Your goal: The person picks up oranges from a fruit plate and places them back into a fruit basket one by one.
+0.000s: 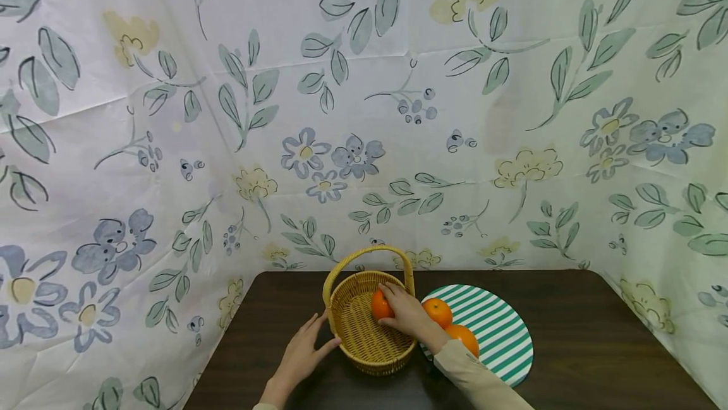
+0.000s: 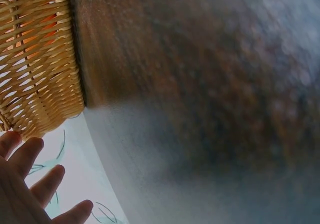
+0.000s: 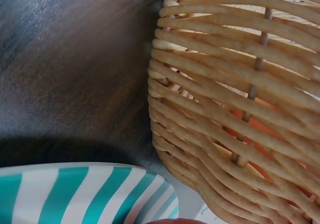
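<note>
Dark tabletop (image 1: 580,334) holds a basket (image 1: 372,353), right hand (image 1: 406,312) gripping an orange (image 1: 380,306) inside.

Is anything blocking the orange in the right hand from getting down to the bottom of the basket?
Nothing visible does. In the head view, the orange in the right hand is inside the basket, with bare weave beside it, and the handle doesn't cross it. What lies directly under the orange is hidden.
</note>
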